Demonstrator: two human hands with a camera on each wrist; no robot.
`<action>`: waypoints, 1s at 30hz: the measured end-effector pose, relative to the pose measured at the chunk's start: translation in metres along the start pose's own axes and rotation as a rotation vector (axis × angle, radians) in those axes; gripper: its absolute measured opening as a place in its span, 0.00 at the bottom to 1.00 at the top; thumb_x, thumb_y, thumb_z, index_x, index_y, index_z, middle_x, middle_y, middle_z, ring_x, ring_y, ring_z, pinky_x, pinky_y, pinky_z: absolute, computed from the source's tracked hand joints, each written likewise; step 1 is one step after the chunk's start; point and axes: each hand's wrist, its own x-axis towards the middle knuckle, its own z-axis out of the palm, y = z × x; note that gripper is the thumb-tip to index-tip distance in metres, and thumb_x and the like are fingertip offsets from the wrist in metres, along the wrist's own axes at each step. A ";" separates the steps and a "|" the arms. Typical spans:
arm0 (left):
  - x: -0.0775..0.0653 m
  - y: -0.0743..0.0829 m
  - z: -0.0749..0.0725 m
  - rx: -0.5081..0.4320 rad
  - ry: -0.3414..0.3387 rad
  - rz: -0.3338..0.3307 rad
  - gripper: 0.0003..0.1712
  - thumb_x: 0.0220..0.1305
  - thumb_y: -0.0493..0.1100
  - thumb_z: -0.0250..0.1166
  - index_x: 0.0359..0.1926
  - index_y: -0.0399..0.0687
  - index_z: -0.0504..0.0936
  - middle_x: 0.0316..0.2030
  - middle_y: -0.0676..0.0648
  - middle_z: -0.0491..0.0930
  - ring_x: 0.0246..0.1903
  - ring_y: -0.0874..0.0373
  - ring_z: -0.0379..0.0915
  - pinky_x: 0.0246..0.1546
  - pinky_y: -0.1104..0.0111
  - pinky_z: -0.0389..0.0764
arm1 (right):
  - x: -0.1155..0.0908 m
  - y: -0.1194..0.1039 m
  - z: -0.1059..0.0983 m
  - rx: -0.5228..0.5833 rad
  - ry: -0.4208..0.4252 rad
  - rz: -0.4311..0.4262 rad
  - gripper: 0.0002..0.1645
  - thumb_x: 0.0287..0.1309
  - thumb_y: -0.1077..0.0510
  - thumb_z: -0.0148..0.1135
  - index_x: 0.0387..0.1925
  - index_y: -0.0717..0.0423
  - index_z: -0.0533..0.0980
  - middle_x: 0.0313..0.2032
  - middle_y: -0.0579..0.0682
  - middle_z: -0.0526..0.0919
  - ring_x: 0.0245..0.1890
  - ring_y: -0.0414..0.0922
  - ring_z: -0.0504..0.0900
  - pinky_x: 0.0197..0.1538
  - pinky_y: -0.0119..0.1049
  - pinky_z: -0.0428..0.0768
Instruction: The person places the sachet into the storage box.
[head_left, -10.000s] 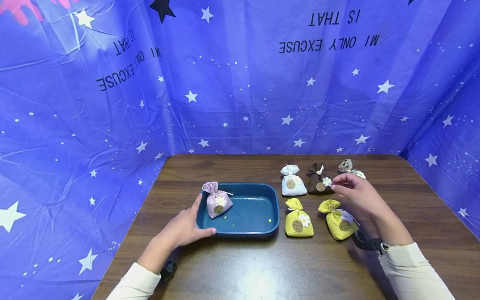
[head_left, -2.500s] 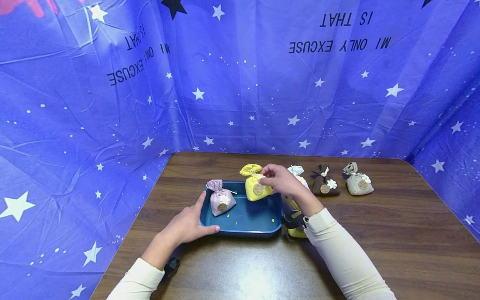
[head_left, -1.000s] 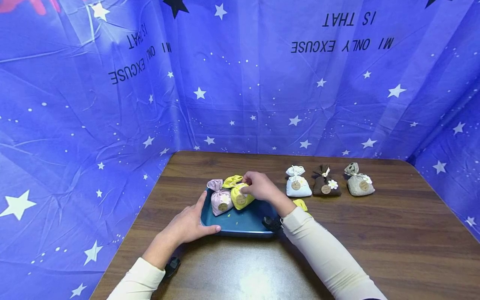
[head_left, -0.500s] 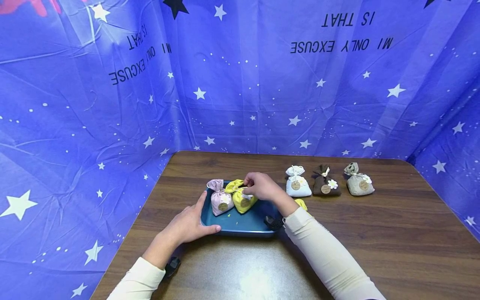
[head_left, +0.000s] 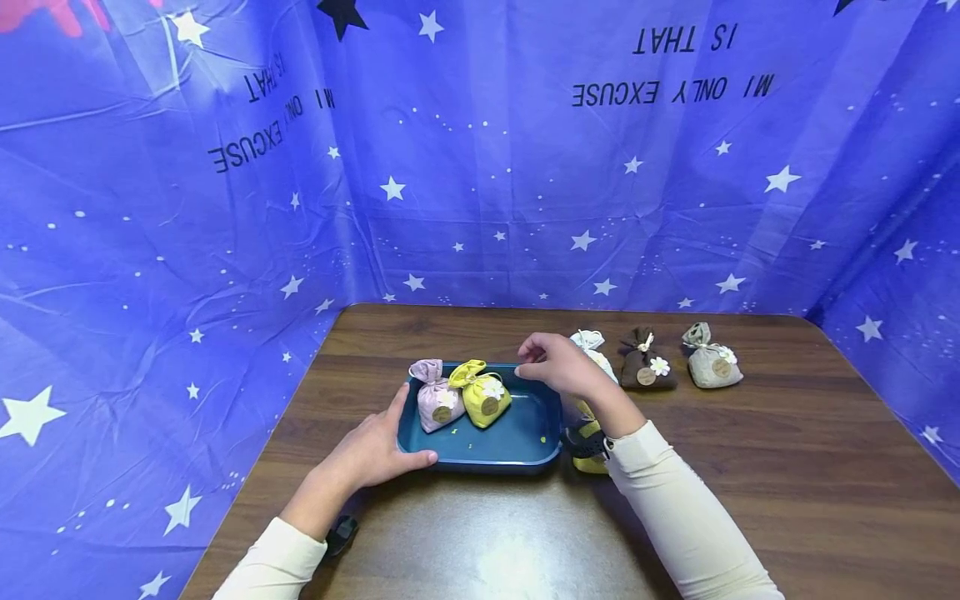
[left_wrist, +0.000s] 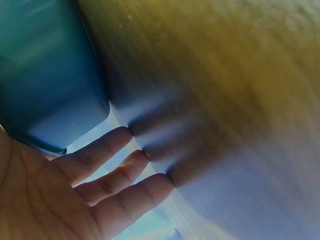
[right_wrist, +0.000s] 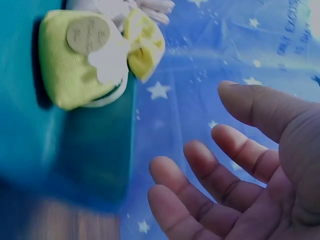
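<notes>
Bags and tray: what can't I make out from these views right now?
- Yellow bag on the table, head view: mostly behind the right forearm and black strap.
- White bag, head view: much of its body behind the right hand.
- Tag on the yellow bag in the tray: print too small in head view, blurred in right wrist view.
- Pink bag, right wrist view: cut off by the top edge.
- Tray, left wrist view: cut off by top and left edges.

2 yellow tied cloth pouches, 1 pale pink pouch, 1 white pouch, 1 dark brown pouch, 1 grey-beige pouch: 6 total. 1 teal rounded-rectangular tray. 1 brown wood-grain desk. 2 bare hands: left hand, right hand. 2 black wrist straps.
</notes>
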 end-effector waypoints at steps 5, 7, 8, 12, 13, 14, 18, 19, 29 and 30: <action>0.000 -0.002 0.001 0.001 0.002 0.006 0.72 0.47 0.77 0.67 0.79 0.48 0.42 0.60 0.28 0.72 0.60 0.34 0.70 0.56 0.44 0.71 | -0.012 0.011 -0.017 0.032 0.035 0.024 0.14 0.57 0.61 0.69 0.42 0.64 0.78 0.35 0.53 0.82 0.38 0.48 0.79 0.42 0.38 0.76; 0.000 -0.002 0.001 0.001 0.002 0.003 0.72 0.47 0.77 0.67 0.79 0.48 0.41 0.61 0.28 0.72 0.60 0.35 0.69 0.57 0.44 0.71 | -0.017 0.016 -0.022 0.021 0.049 0.031 0.14 0.57 0.60 0.69 0.42 0.65 0.78 0.35 0.53 0.82 0.38 0.48 0.79 0.42 0.39 0.76; 0.000 -0.002 0.001 0.001 0.001 0.000 0.72 0.47 0.77 0.67 0.79 0.48 0.41 0.61 0.28 0.72 0.60 0.35 0.69 0.57 0.44 0.71 | -0.018 0.019 -0.025 0.011 0.056 0.033 0.14 0.57 0.60 0.69 0.42 0.64 0.78 0.36 0.53 0.82 0.39 0.48 0.79 0.42 0.38 0.76; 0.001 -0.003 0.001 -0.002 0.001 0.000 0.72 0.47 0.77 0.67 0.79 0.48 0.41 0.61 0.28 0.72 0.60 0.35 0.69 0.57 0.44 0.71 | -0.027 0.027 -0.034 -0.015 0.076 0.050 0.14 0.58 0.58 0.69 0.42 0.62 0.79 0.37 0.52 0.82 0.40 0.50 0.80 0.42 0.39 0.75; 0.001 -0.003 0.001 -0.003 0.001 0.002 0.72 0.47 0.77 0.67 0.79 0.48 0.41 0.61 0.28 0.72 0.60 0.35 0.69 0.57 0.44 0.71 | -0.030 0.028 -0.036 -0.014 0.076 0.059 0.14 0.58 0.58 0.69 0.43 0.62 0.79 0.37 0.52 0.82 0.40 0.50 0.80 0.42 0.40 0.76; 0.001 -0.003 0.001 -0.003 0.001 0.001 0.72 0.47 0.77 0.68 0.79 0.48 0.41 0.61 0.28 0.72 0.60 0.35 0.69 0.57 0.44 0.71 | -0.032 0.030 -0.037 -0.010 0.075 0.067 0.14 0.58 0.57 0.69 0.43 0.62 0.79 0.37 0.52 0.82 0.39 0.49 0.80 0.42 0.39 0.76; 0.001 -0.002 0.002 0.001 0.000 0.006 0.72 0.47 0.77 0.68 0.79 0.48 0.41 0.60 0.27 0.72 0.60 0.34 0.70 0.57 0.44 0.71 | -0.042 0.038 -0.044 0.017 0.065 0.092 0.17 0.58 0.57 0.68 0.44 0.65 0.78 0.37 0.53 0.83 0.37 0.47 0.80 0.41 0.38 0.76; 0.001 -0.002 0.002 0.003 0.000 0.007 0.72 0.47 0.77 0.68 0.79 0.48 0.41 0.60 0.27 0.72 0.60 0.34 0.70 0.57 0.44 0.71 | -0.045 0.041 -0.046 0.024 0.063 0.094 0.18 0.59 0.57 0.68 0.45 0.66 0.78 0.38 0.54 0.83 0.37 0.46 0.80 0.41 0.38 0.76; 0.003 -0.002 0.001 -0.001 0.000 0.012 0.73 0.46 0.78 0.67 0.79 0.47 0.41 0.60 0.28 0.73 0.59 0.35 0.71 0.56 0.44 0.72 | -0.069 0.064 -0.053 0.063 0.059 0.138 0.21 0.60 0.58 0.67 0.47 0.70 0.75 0.37 0.53 0.82 0.35 0.44 0.78 0.38 0.36 0.77; 0.003 -0.002 0.001 -0.003 -0.003 0.009 0.73 0.46 0.78 0.67 0.79 0.48 0.41 0.60 0.28 0.72 0.59 0.35 0.71 0.56 0.44 0.72 | -0.071 0.065 -0.053 0.082 0.054 0.149 0.21 0.60 0.58 0.67 0.48 0.70 0.75 0.36 0.53 0.81 0.34 0.44 0.78 0.37 0.36 0.77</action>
